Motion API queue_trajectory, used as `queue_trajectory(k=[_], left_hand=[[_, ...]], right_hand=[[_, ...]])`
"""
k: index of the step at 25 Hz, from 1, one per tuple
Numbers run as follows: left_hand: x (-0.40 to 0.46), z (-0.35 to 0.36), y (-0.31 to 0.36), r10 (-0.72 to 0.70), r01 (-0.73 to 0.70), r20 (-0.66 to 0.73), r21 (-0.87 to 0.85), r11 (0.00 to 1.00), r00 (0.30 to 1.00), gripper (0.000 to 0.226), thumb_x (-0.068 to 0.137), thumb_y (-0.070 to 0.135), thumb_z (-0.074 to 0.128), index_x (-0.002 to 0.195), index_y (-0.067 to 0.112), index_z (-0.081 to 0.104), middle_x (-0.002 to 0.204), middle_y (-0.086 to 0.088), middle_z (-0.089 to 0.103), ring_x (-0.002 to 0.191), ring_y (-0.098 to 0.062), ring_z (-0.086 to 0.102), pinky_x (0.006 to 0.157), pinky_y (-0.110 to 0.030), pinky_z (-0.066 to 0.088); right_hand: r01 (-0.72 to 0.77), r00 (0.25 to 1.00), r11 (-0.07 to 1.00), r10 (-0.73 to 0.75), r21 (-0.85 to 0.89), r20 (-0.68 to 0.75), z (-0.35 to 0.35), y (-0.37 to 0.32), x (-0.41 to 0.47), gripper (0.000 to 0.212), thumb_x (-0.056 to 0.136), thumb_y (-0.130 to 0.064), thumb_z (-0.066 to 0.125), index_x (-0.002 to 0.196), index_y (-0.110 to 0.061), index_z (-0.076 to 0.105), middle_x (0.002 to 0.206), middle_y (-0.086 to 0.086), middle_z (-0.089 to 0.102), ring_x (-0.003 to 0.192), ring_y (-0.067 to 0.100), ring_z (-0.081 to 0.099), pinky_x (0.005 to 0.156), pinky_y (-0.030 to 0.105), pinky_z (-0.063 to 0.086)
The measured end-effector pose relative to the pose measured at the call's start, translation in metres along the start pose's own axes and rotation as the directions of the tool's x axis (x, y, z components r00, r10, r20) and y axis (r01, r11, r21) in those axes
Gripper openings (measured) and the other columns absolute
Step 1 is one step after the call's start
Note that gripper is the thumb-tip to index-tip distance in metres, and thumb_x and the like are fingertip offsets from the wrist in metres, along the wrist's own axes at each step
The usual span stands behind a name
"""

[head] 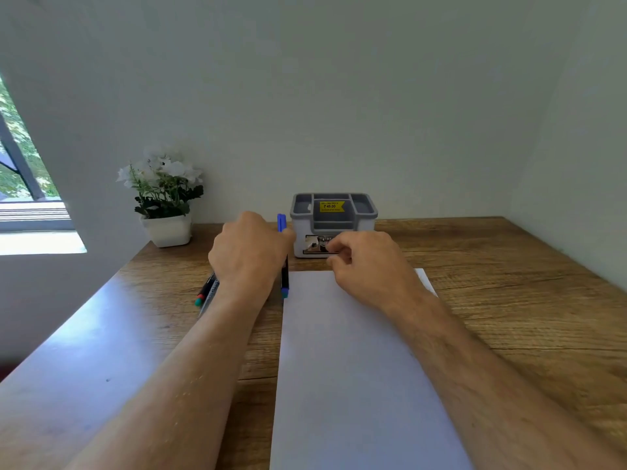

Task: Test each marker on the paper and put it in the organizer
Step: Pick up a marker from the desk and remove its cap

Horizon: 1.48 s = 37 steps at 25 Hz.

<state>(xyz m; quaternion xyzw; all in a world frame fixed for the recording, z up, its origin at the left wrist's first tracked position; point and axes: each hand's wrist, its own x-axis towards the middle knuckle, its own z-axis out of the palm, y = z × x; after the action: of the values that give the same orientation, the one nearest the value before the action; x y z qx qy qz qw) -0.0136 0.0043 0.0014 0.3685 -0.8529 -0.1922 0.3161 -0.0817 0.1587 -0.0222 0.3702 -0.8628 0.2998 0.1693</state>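
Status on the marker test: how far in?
Barely started. Done: nothing; the paper looks blank and no marker shows in the organizer. In hand: the left hand holds a blue marker upright, and the right hand, fingers curled, hovers beside it. Left: test this one, then the markers on the table.

Two bare forearms reach in from the bottom edge, uncovered from elbow to wrist. The left hand (249,247) and right hand (369,266) are bare too. Fine hair shows along both forearms.
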Motion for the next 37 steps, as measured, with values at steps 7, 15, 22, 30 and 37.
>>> queue_trajectory(k=[7,15,22,30,37], left_hand=[[-0.026,-0.019,0.006,0.062,0.050,0.162,-0.607,0.793,0.985,0.032,0.073,0.056,0.068,0.069,0.025,0.075,0.063,0.010,0.072,0.063,-0.007,0.068,0.063,-0.031,0.056],[-0.023,-0.003,0.005,0.033,0.229,0.288,-0.821,0.523,0.957,0.031,0.078,0.050,0.076,0.075,0.020,0.079,0.072,-0.004,0.074,0.051,-0.006,0.053,0.054,-0.027,0.045],[-0.017,0.002,-0.002,0.040,0.360,0.411,-0.838,0.410,0.911,0.026,0.080,0.038,0.078,0.085,0.012,0.080,0.075,-0.011,0.074,0.060,-0.014,0.065,0.054,-0.023,0.053],[-0.019,0.004,-0.001,0.044,0.413,0.445,-0.860,0.300,0.894,0.024,0.086,0.029,0.073,0.094,0.006,0.076,0.084,-0.016,0.076,0.070,-0.019,0.074,0.057,-0.023,0.057],[-0.011,-0.002,-0.002,-0.074,0.362,0.354,-0.910,0.202,0.932,0.013,0.093,0.022,0.065,0.093,0.014,0.075,0.082,-0.007,0.077,0.073,-0.015,0.073,0.064,-0.024,0.058]], right_hand=[[0.059,0.997,0.929,-0.040,0.366,-0.060,-0.005,-0.016,-0.006,0.059,0.086,-0.068,0.046,0.120,-0.024,0.067,0.095,-0.012,0.072,0.083,-0.003,0.065,0.070,0.013,0.052],[0.061,0.997,0.959,-0.046,0.275,-0.059,0.003,-0.015,-0.006,0.029,0.099,-0.022,0.054,0.125,-0.020,0.064,0.080,-0.007,0.066,0.062,0.009,0.060,0.057,0.023,0.052],[0.037,0.994,0.982,-0.018,0.187,-0.103,0.007,-0.012,-0.005,0.027,0.098,-0.034,0.053,0.113,-0.019,0.071,0.070,-0.006,0.065,0.055,0.008,0.056,0.048,0.022,0.043],[0.071,0.990,0.993,-0.058,0.095,-0.128,0.002,-0.011,-0.003,0.033,0.097,-0.045,0.053,0.107,-0.021,0.074,0.067,-0.007,0.064,0.053,0.006,0.055,0.047,0.016,0.036],[-0.133,0.980,0.978,0.153,0.159,-0.128,0.002,0.002,-0.008,0.039,0.092,-0.055,0.054,0.086,-0.022,0.074,0.062,-0.011,0.061,0.055,0.007,0.057,0.045,0.020,0.038]])
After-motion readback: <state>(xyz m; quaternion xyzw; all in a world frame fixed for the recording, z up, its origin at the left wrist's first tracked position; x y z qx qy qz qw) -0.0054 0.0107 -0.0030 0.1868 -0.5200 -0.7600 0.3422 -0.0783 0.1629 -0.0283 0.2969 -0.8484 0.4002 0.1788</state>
